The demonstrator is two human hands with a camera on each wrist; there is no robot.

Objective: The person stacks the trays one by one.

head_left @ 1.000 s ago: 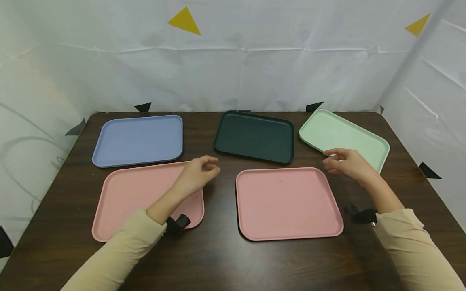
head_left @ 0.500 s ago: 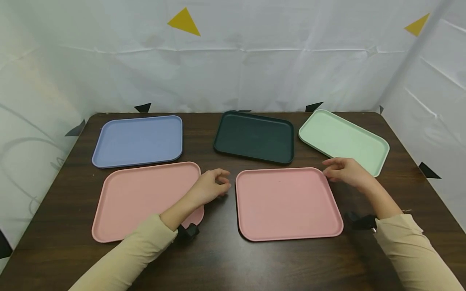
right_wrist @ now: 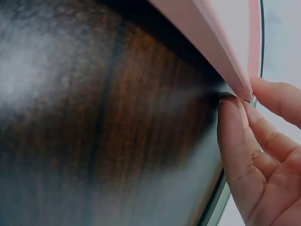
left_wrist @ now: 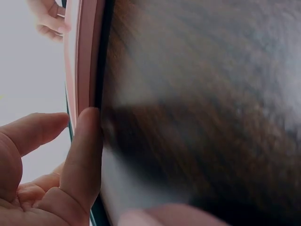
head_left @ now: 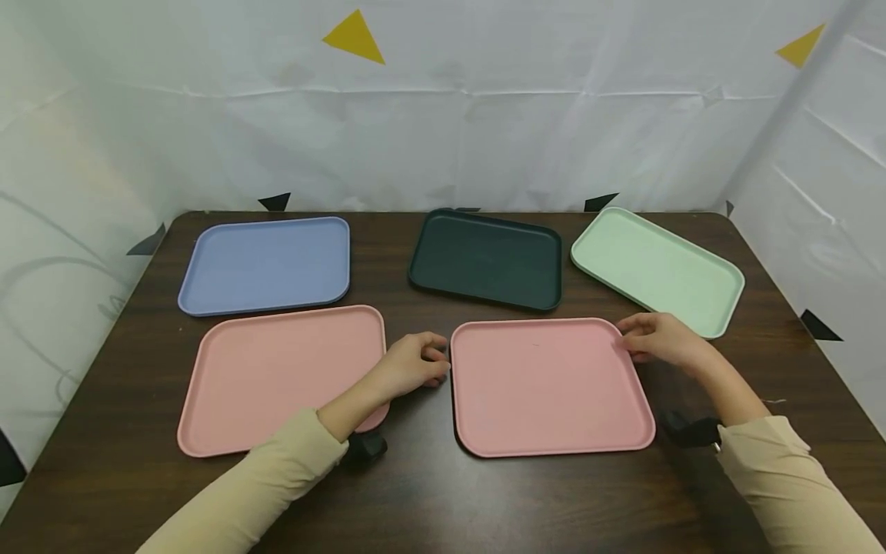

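A pink tray (head_left: 554, 388) lies flat on the dark wooden table between my hands. My left hand (head_left: 411, 365) is at its left edge; in the left wrist view the thumb (left_wrist: 84, 141) meets the rim while the index finger stands a little apart. At the tray's back right corner is my right hand (head_left: 661, 338), loosely bent. The right wrist view has its index fingertip (right_wrist: 263, 89) against the rim and the thumb just below the corner. Neither hand visibly grips the tray. A second pink tray (head_left: 284, 377) lies left, partly behind my left forearm.
Along the back lie a blue tray (head_left: 266, 265), a dark green tray (head_left: 487, 258) and a light green tray (head_left: 657, 269). White sheeting (head_left: 450, 146) rises behind the table (head_left: 443, 508) and at both sides.
My left hand has moved right and toward me, from the left pink tray to the right one's left edge. The right hand has come down from near the light green tray to the pink tray's corner.
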